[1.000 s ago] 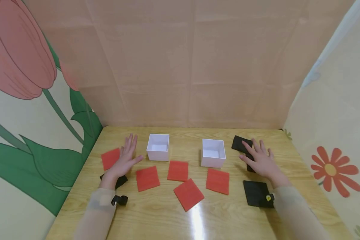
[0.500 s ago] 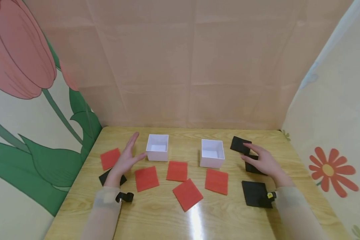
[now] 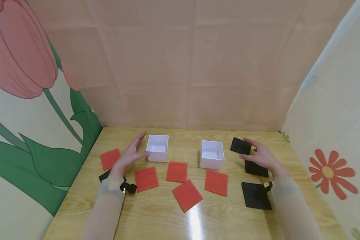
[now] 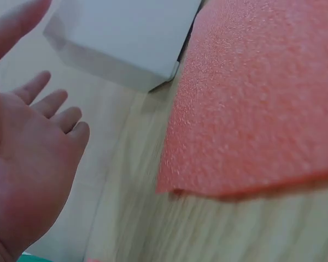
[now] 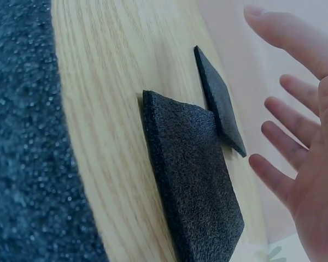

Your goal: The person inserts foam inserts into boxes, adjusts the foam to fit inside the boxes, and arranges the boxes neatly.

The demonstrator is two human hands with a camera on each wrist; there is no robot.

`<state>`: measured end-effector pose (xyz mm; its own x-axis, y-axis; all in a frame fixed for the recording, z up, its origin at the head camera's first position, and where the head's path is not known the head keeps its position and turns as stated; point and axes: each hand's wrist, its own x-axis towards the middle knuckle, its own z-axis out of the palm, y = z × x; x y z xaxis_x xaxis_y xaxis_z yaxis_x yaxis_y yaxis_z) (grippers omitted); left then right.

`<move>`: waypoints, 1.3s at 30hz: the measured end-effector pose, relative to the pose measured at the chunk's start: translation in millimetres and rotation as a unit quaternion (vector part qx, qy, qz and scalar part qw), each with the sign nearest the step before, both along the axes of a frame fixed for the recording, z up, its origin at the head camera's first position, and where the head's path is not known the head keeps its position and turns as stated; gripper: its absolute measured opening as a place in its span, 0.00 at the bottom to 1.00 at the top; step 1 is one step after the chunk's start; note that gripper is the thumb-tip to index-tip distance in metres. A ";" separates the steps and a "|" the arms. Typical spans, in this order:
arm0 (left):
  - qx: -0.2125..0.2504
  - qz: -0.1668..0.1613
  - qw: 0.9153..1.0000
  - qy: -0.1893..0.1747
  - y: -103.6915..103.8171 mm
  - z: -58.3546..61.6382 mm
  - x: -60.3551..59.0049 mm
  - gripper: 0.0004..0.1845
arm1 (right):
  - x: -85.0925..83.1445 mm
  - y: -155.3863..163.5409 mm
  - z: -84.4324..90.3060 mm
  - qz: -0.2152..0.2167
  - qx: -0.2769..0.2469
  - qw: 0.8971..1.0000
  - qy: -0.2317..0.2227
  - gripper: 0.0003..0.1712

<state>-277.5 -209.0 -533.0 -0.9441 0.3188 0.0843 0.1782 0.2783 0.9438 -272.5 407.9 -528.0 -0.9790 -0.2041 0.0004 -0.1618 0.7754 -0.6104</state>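
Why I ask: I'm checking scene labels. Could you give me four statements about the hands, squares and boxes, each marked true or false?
1. Neither the left hand nor the right hand holds anything. True.
2. Five red squares lie on the table. True.
3. Only one white box is present. False: two white boxes stand apart.
4. Every black square lies on the right. False: one black square is at the left, partly hidden by the left arm.

Wooden table (image 3: 156, 216) with two white boxes (image 3: 212, 163), red squares (image 3: 187, 196), black squares (image 3: 253, 196).
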 end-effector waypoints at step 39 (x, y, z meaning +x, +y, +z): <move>0.037 -0.024 0.999 -0.026 9.3 -4.0 -6.8 0.52 | -26.7 -0.6 -1.8 0.001 0.051 0.999 -0.012 0.61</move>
